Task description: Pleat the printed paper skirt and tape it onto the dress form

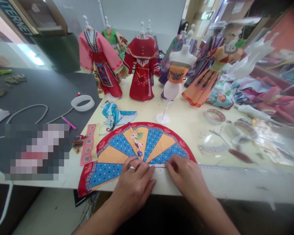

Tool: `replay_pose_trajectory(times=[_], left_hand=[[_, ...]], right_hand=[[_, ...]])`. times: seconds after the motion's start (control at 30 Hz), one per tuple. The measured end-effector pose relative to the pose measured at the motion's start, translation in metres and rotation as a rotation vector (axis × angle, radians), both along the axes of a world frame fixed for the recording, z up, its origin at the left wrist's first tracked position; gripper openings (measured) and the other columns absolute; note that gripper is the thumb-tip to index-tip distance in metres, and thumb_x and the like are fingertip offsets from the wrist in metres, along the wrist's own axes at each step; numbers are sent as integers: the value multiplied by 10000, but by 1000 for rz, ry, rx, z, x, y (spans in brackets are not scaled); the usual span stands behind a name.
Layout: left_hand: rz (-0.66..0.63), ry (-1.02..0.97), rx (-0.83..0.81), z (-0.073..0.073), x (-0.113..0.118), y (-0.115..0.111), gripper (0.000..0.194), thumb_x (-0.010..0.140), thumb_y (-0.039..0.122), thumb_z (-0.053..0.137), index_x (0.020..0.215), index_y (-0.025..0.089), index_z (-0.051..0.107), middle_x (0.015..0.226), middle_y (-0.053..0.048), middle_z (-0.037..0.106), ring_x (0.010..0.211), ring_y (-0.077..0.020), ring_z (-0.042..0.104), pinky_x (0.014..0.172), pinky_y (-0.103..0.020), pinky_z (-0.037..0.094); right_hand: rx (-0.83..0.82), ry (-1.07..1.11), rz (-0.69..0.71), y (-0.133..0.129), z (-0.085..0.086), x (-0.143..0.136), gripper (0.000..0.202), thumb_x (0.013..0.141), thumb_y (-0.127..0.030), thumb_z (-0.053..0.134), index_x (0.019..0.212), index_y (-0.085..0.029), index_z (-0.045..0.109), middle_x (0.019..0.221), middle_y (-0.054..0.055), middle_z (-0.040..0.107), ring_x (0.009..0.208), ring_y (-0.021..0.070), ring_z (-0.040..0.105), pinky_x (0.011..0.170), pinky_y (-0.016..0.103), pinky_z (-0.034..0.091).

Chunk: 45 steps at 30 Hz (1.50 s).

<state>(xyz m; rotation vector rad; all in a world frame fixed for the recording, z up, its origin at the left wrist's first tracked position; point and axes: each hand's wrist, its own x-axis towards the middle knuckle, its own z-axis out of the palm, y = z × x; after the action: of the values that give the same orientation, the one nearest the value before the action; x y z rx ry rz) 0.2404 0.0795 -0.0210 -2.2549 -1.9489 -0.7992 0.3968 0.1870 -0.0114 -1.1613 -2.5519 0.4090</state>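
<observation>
A half-round patchwork cloth (104,171) lies flat in front of me, with blue and orange wedges and a red patterned border. A narrow white strip (159,165) runs along its straight edge, between my hands. My left hand (135,179), with a ring on one finger, presses bent fingers on the middle of that edge, and its thumb and forefinger close at the strip's left end. My right hand (186,173) pinches the strip and cloth edge farther right. Its fingertips are partly hidden. A ruler (215,167) lies to the right of this hand.
Behind the cloth stand several dressed miniature mannequins and a half-dressed white one (182,60). Tape rolls (215,115), a brown-handled tool (239,156) and fabric scraps (254,94) lie right. Left are a blue cloth piece (114,114), a white ring (82,103) and a pink pen (69,123).
</observation>
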Motion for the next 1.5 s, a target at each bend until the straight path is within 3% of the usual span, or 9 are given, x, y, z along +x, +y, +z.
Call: replay_pose_trajectory(times=[0.77, 0.93, 1.2, 1.5], left_hand=[[60, 129, -5, 4, 12, 6, 265, 851, 297, 499, 1043, 158, 617, 913, -89, 645, 852, -255, 545, 913, -503, 346], [74, 113, 44, 9, 21, 8, 276, 857, 277, 474, 1009, 99, 621, 997, -119, 659, 907, -276, 556, 923, -505, 353], [-55, 111, 172, 1, 35, 10, 245, 870, 159, 450, 986, 58, 642, 999, -149, 700, 915, -274, 628, 830, -442, 499], [-124, 102, 148, -6, 37, 9, 193, 855, 153, 490, 882, 87, 670, 1027, -167, 697, 984, -269, 643, 823, -432, 559]], right_hand=[[93, -17, 15, -2, -2, -2, 254, 849, -223, 381, 646, -176, 526, 600, 26, 604, 491, 162, 572, 472, 252, 318], [114, -22, 19, -2, -3, -2, 266, 854, -222, 366, 651, -175, 531, 604, 27, 608, 493, 165, 577, 471, 253, 317], [130, -31, 28, -2, -1, -2, 238, 851, -218, 410, 654, -175, 538, 602, 17, 616, 494, 167, 587, 467, 249, 304], [-38, -39, 34, 0, 0, 2, 258, 860, -201, 373, 702, -163, 573, 673, 52, 634, 603, 208, 618, 519, 279, 349]])
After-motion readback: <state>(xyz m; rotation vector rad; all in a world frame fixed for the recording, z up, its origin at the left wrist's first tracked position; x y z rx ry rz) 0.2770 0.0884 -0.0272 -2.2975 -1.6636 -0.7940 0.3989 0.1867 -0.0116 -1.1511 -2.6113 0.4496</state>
